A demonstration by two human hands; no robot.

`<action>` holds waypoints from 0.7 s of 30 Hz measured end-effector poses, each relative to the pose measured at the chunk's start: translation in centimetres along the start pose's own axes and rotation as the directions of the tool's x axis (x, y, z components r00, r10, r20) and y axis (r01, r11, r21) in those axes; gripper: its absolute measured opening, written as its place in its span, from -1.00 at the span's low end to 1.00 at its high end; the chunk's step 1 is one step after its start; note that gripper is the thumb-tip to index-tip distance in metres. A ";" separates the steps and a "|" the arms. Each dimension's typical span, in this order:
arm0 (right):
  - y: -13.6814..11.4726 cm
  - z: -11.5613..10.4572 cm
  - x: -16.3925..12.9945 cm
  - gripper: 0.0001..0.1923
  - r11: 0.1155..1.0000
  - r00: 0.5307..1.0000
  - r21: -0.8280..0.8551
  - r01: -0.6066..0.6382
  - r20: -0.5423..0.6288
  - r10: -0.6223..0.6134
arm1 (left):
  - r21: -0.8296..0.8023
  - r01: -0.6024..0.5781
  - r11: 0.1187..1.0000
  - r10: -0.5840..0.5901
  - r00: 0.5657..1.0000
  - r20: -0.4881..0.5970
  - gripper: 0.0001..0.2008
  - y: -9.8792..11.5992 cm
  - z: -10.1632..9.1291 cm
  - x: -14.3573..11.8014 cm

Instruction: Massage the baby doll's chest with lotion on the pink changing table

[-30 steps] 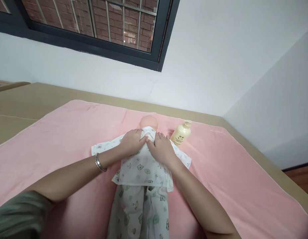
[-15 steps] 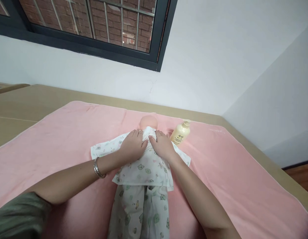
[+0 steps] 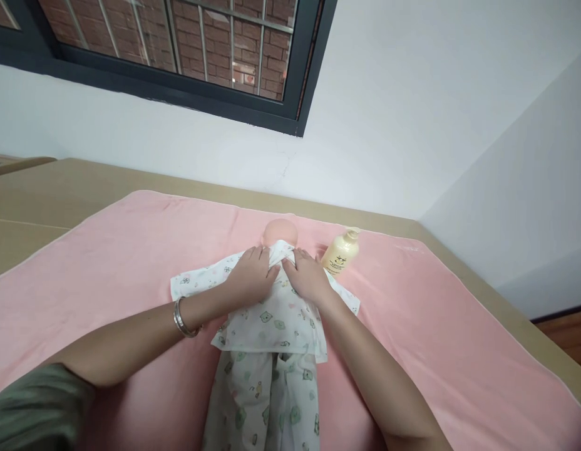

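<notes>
A baby doll lies on a pink blanket (image 3: 426, 326), dressed in a white printed shirt (image 3: 272, 329) and matching printed trousers (image 3: 246, 401). Its smooth bald head (image 3: 280, 232) shows beyond the collar. My left hand (image 3: 250, 275) rests on the shirt's upper left side, fingers stretched out and thumb towards the middle. Opposite it, my right hand (image 3: 309, 275) lies on the upper right side with its fingers extended. Both thumbs touch the cloth near the centre, with a small gap between them. The doll's arms are hidden by the sleeves.
A pale yellow pump bottle (image 3: 341, 252) is on the blanket just right of the doll's head. The blanket covers a tan surface (image 3: 97, 181) that meets a white wall (image 3: 389, 125). Above is a dark-framed window (image 3: 290, 109).
</notes>
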State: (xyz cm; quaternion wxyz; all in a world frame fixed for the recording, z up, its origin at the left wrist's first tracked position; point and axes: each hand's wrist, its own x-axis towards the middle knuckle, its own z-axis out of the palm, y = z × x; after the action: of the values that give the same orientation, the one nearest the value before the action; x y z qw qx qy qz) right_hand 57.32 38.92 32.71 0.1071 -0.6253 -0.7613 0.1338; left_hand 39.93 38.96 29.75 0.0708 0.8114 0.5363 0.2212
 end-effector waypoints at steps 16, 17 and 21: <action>-1.5 -0.7 -1.9 -0.42 0.992 0.998 -0.112 0.060 0.025 -0.058 | -0.084 0.100 0.991 -0.099 0.995 0.024 -0.57 -0.8 0.0 1.6; -1.1 -0.7 -1.5 -0.42 0.995 0.998 -0.083 0.058 0.030 -0.056 | -0.045 0.063 0.997 -0.063 0.998 -0.003 -0.57 -0.6 0.0 1.1; 0.7 -0.4 0.5 -0.41 1.000 1.000 0.025 0.006 0.022 -0.007 | 0.031 -0.106 0.994 0.108 0.991 -0.073 -0.53 0.3 0.7 -0.8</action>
State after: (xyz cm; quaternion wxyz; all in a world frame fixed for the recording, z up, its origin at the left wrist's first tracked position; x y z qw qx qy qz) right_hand 58.04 39.52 32.82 0.1068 -0.6199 -0.7629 0.1497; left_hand 40.18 38.17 29.03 0.0277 0.8311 0.4971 0.2476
